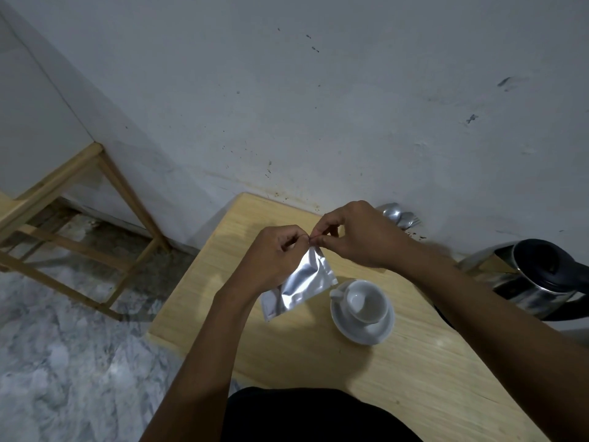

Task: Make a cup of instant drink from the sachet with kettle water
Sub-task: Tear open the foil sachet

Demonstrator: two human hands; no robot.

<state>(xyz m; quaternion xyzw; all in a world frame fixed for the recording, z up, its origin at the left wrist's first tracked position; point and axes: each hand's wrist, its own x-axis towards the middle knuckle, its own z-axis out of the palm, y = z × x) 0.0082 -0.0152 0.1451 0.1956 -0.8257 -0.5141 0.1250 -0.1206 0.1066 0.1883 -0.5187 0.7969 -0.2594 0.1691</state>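
Observation:
A silver foil sachet (299,283) hangs above the wooden table (318,355). My left hand (271,253) and my right hand (357,234) both pinch its top edge, fingertips close together. Below and to the right of the sachet, a white cup (366,303) stands empty on a white saucer (366,333). A steel kettle (541,279) with a black lid and handle stands at the table's right side, lid down.
A metal spoon (391,212) and fork (409,220) lie at the table's back by the grey wall, behind my right hand. A wooden frame rack (79,199) stands on the marbled floor to the left.

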